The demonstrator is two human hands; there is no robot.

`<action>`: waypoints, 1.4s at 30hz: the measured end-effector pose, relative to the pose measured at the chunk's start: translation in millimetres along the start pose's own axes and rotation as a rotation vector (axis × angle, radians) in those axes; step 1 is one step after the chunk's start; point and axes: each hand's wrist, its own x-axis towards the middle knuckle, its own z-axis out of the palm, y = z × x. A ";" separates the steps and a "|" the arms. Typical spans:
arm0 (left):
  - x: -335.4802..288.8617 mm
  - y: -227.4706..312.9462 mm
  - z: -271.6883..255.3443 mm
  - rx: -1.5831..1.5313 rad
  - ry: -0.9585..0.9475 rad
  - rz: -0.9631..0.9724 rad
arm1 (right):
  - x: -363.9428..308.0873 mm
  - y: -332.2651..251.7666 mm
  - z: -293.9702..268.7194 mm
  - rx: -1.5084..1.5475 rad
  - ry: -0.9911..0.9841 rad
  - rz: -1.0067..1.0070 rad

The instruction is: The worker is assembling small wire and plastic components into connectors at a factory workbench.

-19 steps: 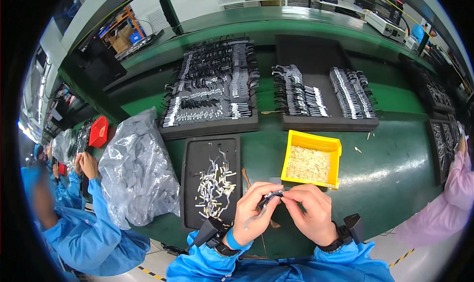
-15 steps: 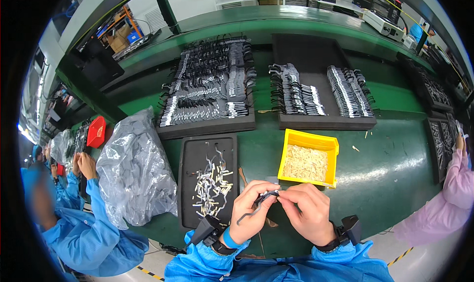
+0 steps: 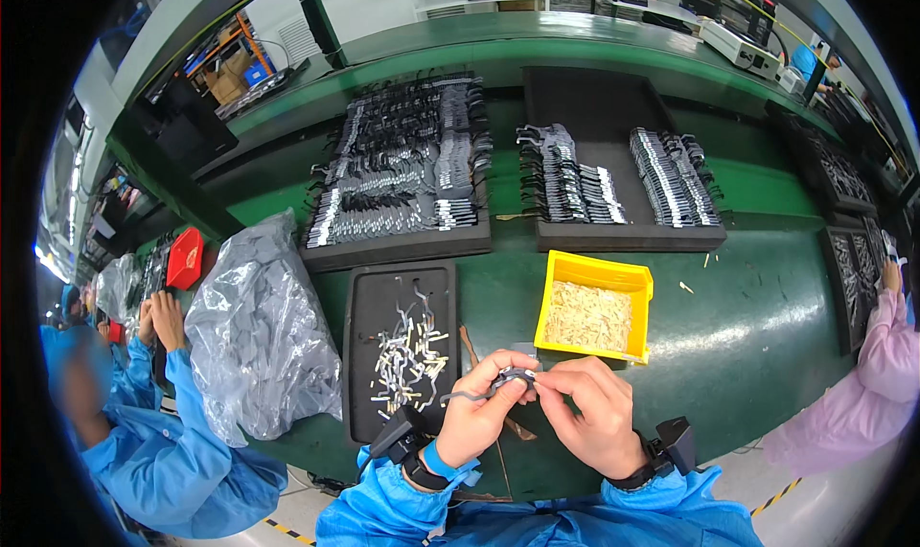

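My left hand (image 3: pixel 476 421) is closed on a thin dark grey wavy strip (image 3: pixel 458 396), whose free end sticks out to the left past the thumb. At the strip's other end, the thumb and forefinger of my right hand (image 3: pixel 596 415) are pinched together. Something small and pale shows between the fingertips, too small to name. Just beyond my hands stands a yellow bin (image 3: pixel 640 303) holding many small cream-coloured pieces (image 3: pixel 586 317). Left of my hands lies a shallow black tray (image 3: pixel 366 293) with loose wavy strips and pale-ended parts (image 3: pixel 410 360) heaped in it.
Dark foam trays (image 3: pixel 402 252) (image 3: pixel 632 236) hold rows of similar strips at the back. A large clear plastic bag (image 3: pixel 264 336) of grey parts stands at left. A co-worker in blue (image 3: pixel 182 442) sits at left; another in pink (image 3: pixel 867 384) is at right beside more black trays (image 3: pixel 843 288).
The strip has turned in my left hand, its free end now pointing farther left and higher. My left thumb has shifted onto it. The right hand stays close, still pinching.
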 end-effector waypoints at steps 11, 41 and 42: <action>-0.7 0.1 5.0 0.004 0.021 0.123 | -1.6 -3.7 -0.3 -0.005 0.059 -0.021; -0.7 -4.0 -0.7 0.304 -0.023 0.348 | -0.4 -7.8 -3.5 0.180 0.028 0.128; -1.1 -3.3 -0.2 0.301 -0.021 0.344 | -0.6 -7.8 -3.5 0.180 0.028 0.128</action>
